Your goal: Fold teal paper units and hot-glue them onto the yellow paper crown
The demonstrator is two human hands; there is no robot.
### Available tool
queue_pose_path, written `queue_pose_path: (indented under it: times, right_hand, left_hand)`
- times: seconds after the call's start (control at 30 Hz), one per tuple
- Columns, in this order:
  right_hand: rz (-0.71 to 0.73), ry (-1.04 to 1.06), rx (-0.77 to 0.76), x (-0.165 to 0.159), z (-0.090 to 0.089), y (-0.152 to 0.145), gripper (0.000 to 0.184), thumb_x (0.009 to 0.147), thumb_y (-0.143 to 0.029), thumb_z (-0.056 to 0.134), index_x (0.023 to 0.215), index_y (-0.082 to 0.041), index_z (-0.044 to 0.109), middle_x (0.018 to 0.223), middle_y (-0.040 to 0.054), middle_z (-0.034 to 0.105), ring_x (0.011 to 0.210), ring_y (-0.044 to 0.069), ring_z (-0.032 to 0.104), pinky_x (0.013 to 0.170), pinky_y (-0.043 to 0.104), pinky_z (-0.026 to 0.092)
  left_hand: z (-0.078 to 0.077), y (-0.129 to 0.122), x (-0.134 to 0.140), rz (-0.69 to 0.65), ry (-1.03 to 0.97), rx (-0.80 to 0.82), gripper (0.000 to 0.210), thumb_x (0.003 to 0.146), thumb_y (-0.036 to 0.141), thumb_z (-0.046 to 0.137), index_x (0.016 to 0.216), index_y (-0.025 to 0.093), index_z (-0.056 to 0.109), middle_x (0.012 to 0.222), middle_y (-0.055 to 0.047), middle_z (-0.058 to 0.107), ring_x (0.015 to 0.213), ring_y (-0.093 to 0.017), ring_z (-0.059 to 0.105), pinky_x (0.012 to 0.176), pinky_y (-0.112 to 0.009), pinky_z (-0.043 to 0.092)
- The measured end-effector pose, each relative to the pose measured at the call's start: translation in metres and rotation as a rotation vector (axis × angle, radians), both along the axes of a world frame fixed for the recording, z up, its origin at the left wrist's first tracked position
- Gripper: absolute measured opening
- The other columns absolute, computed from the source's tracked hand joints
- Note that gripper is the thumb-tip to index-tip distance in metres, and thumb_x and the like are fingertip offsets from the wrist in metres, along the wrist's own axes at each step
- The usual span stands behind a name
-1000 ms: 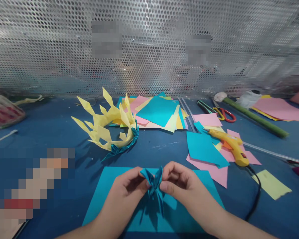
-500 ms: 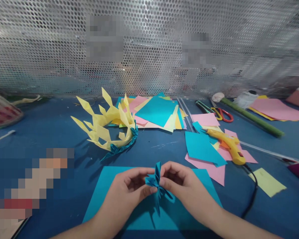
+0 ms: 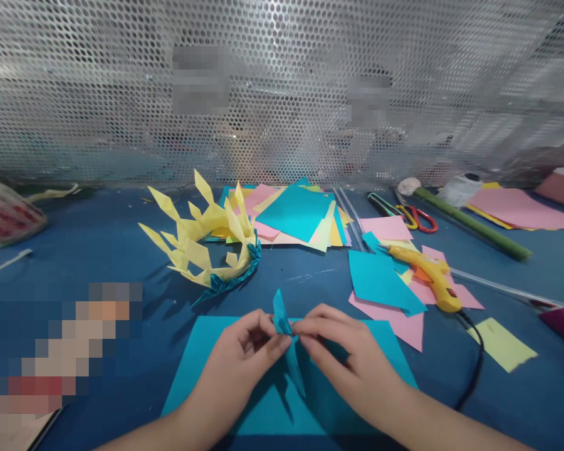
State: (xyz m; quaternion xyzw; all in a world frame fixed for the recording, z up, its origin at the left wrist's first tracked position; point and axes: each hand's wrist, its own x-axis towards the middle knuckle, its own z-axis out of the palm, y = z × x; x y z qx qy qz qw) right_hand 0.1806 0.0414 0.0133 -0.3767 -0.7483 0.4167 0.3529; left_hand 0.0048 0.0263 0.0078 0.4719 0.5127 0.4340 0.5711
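Observation:
Between my hands a folded piece of teal paper (image 3: 295, 366) stands up on a slant, its creased upper tip rising above my fingers. My left hand (image 3: 244, 354) pinches it near the middle between thumb and fingers. From the other side, the thumb and fingertips of my right hand (image 3: 357, 351) close on the same middle part. Beneath both hands lies a larger flat teal sheet (image 3: 263, 413). A pale yellow paper crown (image 3: 195, 250) with pointed tips sits beyond my left hand, with crumpled teal folds along its front rim.
A pile of coloured paper (image 3: 296, 210) lies at the back. To the right are loose sheets (image 3: 376, 282), a yellow glue gun (image 3: 432, 272) with a black cord, scissors (image 3: 423, 219) and a green stem (image 3: 474, 222). A perforated metal screen (image 3: 282, 94) rises behind.
The folded teal paper has been turned between my fingers: its tip now leans left and its spread folds look narrower. My right fingers have shifted to its middle.

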Motion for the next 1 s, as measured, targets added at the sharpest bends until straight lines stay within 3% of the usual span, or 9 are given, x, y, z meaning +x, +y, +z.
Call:
queue_pose_path:
  times: [0.1,0.2,0.37,0.57,0.73,0.87,1.0]
  right_hand:
    - [0.02,-0.023,-0.006,0.0006,-0.0009,-0.0004,0.017,0.091,-0.028,0.056,0.098,-0.023,0.071,0.084,0.003,0.06,0.072,0.015,0.059,0.064,0.025,0.046]
    - [-0.044,-0.015,-0.055,0.0,-0.0022,-0.0006,0.013,0.082,-0.033,0.068,0.089,-0.022,0.068,0.078,0.001,0.059,0.069,0.014,0.057,0.061,0.024,0.045]
    - [-0.153,0.054,-0.093,-0.001,-0.0016,-0.0026,0.025,0.071,-0.032,0.079,0.084,-0.023,0.06,0.075,-0.0022,0.06,0.067,0.014,0.055,0.06,0.023,0.046]
    - [-0.147,0.052,-0.028,0.0005,0.0014,-0.0018,0.007,0.079,-0.026,0.071,0.078,-0.023,0.064,0.075,-0.0007,0.062,0.068,0.014,0.058,0.063,0.024,0.047]
    - [-0.173,0.051,-0.053,0.0009,0.0035,0.0032,0.008,0.079,-0.026,0.07,0.073,-0.023,0.066,0.073,-0.0002,0.065,0.068,0.015,0.059,0.064,0.025,0.047]
    - [-0.17,0.164,-0.226,-0.0007,0.0031,0.0048,0.006,0.08,-0.024,0.067,0.075,-0.022,0.065,0.079,0.0003,0.068,0.074,0.015,0.062,0.068,0.025,0.049]
    - [-0.161,0.226,-0.297,-0.0023,0.0036,0.0033,0.009,0.082,-0.027,0.064,0.076,-0.021,0.061,0.076,-0.0012,0.068,0.066,0.012,0.065,0.062,0.023,0.052]
  left_hand:
    - [0.0003,-0.0008,-0.0003,0.012,0.005,0.01,0.032,0.074,0.036,0.068,0.059,0.021,0.044,0.057,0.008,0.041,0.055,-0.01,0.037,0.052,-0.02,0.034]
    - [-0.0002,-0.0019,0.0,0.008,0.016,0.01,0.028,0.074,0.031,0.065,0.059,0.021,0.043,0.057,0.007,0.042,0.056,-0.01,0.039,0.053,-0.02,0.034]
    - [-0.0004,-0.0041,0.0004,-0.019,0.027,0.01,0.025,0.067,0.02,0.066,0.059,0.021,0.042,0.057,0.008,0.041,0.056,-0.009,0.04,0.054,-0.02,0.035]
    - [0.0017,-0.0041,0.0022,-0.075,0.008,0.002,0.024,0.068,0.021,0.069,0.06,0.02,0.047,0.058,0.008,0.044,0.055,-0.009,0.042,0.052,-0.019,0.034]
    - [0.0048,-0.0032,0.0024,-0.108,-0.055,-0.062,0.025,0.068,0.019,0.072,0.063,0.02,0.048,0.062,0.008,0.047,0.06,-0.008,0.05,0.058,-0.019,0.039]
    - [0.003,-0.0019,-0.0018,-0.176,-0.18,-0.154,0.028,0.07,0.028,0.076,0.077,0.022,0.049,0.07,0.005,0.06,0.079,-0.015,0.065,0.071,-0.023,0.045]
    - [-0.0024,-0.0001,-0.0054,-0.228,-0.296,-0.229,0.037,0.07,0.031,0.079,0.096,0.021,0.054,0.074,0.002,0.068,0.079,-0.014,0.066,0.076,-0.024,0.046]
